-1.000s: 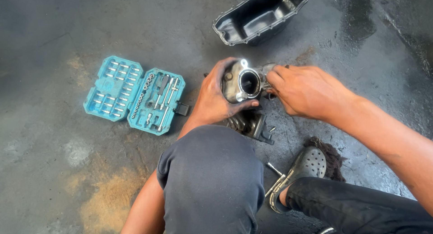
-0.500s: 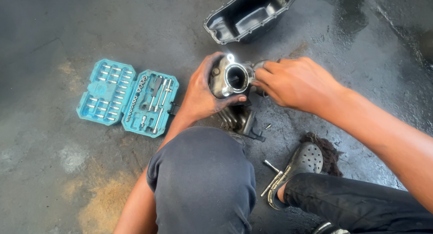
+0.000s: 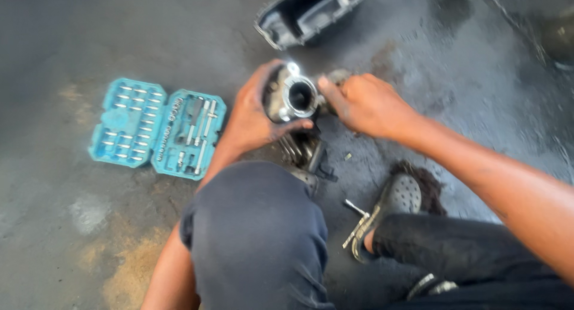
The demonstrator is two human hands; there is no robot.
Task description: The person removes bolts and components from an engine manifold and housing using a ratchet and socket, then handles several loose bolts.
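Metal engine part with round bore (image 3: 294,98) held off the oily floor (image 3: 89,47) between both hands — bore facing up toward the camera. Left hand (image 3: 254,118) clasped around its left side, thumb under the rim; right hand (image 3: 365,104) pinching the right edge — equally near.

Bare grey concrete floor (image 3: 119,41) lies open far left and far right. The open turquoise plastic socket case (image 3: 158,127) blocks the left, the black metal oil pan (image 3: 308,14) the far middle. Near, the bent dark-trousered knee (image 3: 257,232), grey clog (image 3: 397,196) and steel wrench (image 3: 357,223) crowd the ground.

Soft daylight, dim floor, slight motion blur.
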